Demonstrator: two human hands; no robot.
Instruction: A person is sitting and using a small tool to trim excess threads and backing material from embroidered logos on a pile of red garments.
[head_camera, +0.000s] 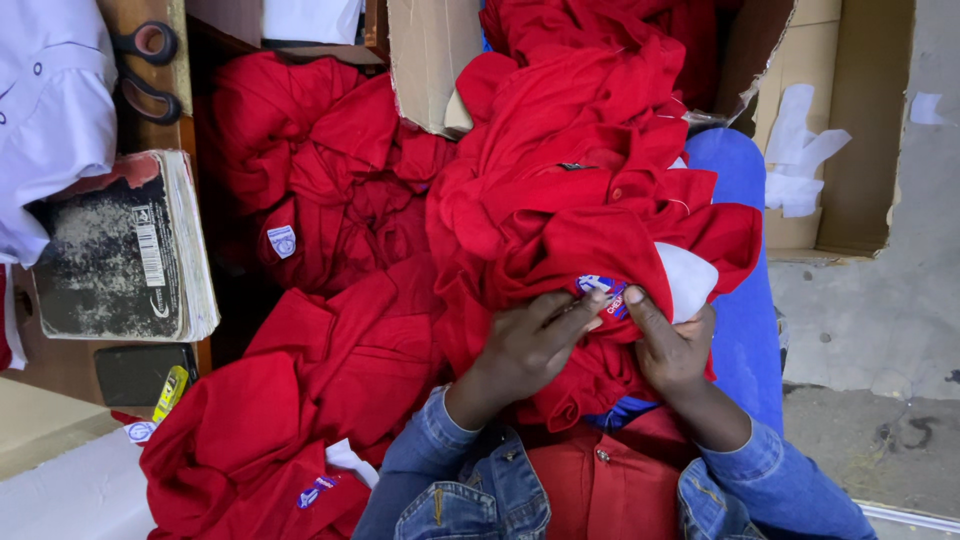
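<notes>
Both hands together: left hand (528, 345) and right hand (672, 345) pinching the badge (604, 293) on the red shirt (590, 200). Best keeping the cloth taut, fingertips close beside the badge.

Quick count: two hands, left hand (525, 345) and right hand (672, 345). One pair of scissors (150, 72), one worn book (125, 250), one cardboard box (840, 130), one big heap of red shirts (380, 260), too tangled to count.
</notes>
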